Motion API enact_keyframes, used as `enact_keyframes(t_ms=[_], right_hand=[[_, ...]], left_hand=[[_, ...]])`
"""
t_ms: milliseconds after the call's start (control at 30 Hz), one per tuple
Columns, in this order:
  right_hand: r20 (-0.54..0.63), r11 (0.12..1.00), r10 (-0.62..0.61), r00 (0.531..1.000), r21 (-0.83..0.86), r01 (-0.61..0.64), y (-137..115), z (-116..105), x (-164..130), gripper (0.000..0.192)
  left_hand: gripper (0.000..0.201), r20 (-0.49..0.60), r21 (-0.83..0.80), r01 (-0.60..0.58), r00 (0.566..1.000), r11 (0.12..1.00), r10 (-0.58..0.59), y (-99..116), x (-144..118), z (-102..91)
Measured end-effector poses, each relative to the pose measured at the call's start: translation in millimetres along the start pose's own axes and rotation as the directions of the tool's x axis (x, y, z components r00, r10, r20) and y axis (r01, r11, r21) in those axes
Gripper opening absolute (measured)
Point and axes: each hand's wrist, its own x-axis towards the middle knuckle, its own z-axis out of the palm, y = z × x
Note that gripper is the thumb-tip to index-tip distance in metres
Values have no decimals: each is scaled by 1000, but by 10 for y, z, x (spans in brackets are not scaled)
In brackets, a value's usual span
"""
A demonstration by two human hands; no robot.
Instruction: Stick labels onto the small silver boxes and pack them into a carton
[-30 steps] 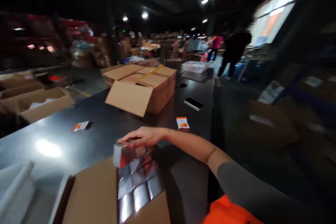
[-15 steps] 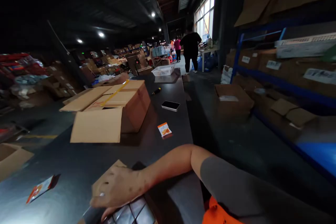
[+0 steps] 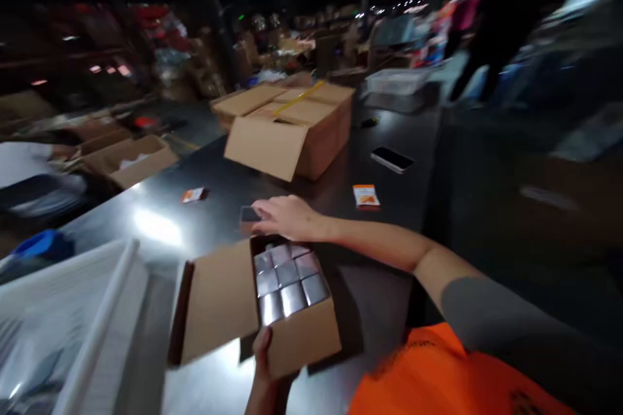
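Note:
A small open cardboard box (image 3: 302, 337) stands on the dark table (image 3: 384, 285) right in front of me, filled with several shiny silver packs (image 3: 288, 277). Its left flap (image 3: 219, 301) lies folded out. My left hand (image 3: 263, 356) grips the box's near wall from below, thumb on the cardboard. My right hand (image 3: 288, 217) reaches across to the box's far edge. Its fingers lie on a small dark-topped piece (image 3: 250, 215) there, too blurred to tell whether it is a pack or a flap.
A larger open carton (image 3: 292, 133) stands farther back on the table, with a phone (image 3: 392, 159) and an orange sachet (image 3: 366, 196) to its right. Another sachet (image 3: 193, 194) lies left. A white crate (image 3: 73, 318) sits near left. A person (image 3: 501, 26) stands far right.
The view swung back to the left and down, so the whole box shows. My right hand moved from pressing the packs to the box's far edge. My left hand now shows at the near wall.

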Motion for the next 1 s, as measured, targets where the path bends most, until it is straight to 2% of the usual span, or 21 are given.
enact_keyframes(t_ms=[67, 133, 333, 533, 667, 800, 900, 1000], right_hand=[[-2, 1000, -6, 1000, 17, 6, 36, 67, 20, 41], [2, 1000, 1, 1000, -6, -1, 35, 165, -5, 42], [42, 996, -3, 999, -91, 7, -49, 295, -151, 50], [156, 995, -7, 988, -94, 21, -21, 204, -133, 47], [219, 996, -65, 973, -44, 77, 77, 123, -67, 44], [264, 987, -160, 951, 11, 163, 155, 167, 4, 42], [250, 984, -177, 952, 46, 170, 207, 222, 8, 56], [157, 946, -195, 968, 291, 144, 371, 221, -34, 67]], left_hand=[[51, -71, -66, -63, 996, 996, 59, -115, -88, -180], [55, -117, -102, -90, 990, 991, 77, -192, -39, -253], [53, -153, -140, -85, 986, 986, 63, -337, 185, -261], [45, -193, -161, -115, 978, 980, 83, -314, 74, -220], [42, -151, -160, -91, 986, 983, 66, -203, -14, -152], [40, -127, -160, -84, 990, 984, 63, -154, -38, -140], [43, -115, -165, -72, 992, 984, 53, -173, -22, -169], [42, -100, -190, -69, 994, 979, 51, -223, 18, -211]])
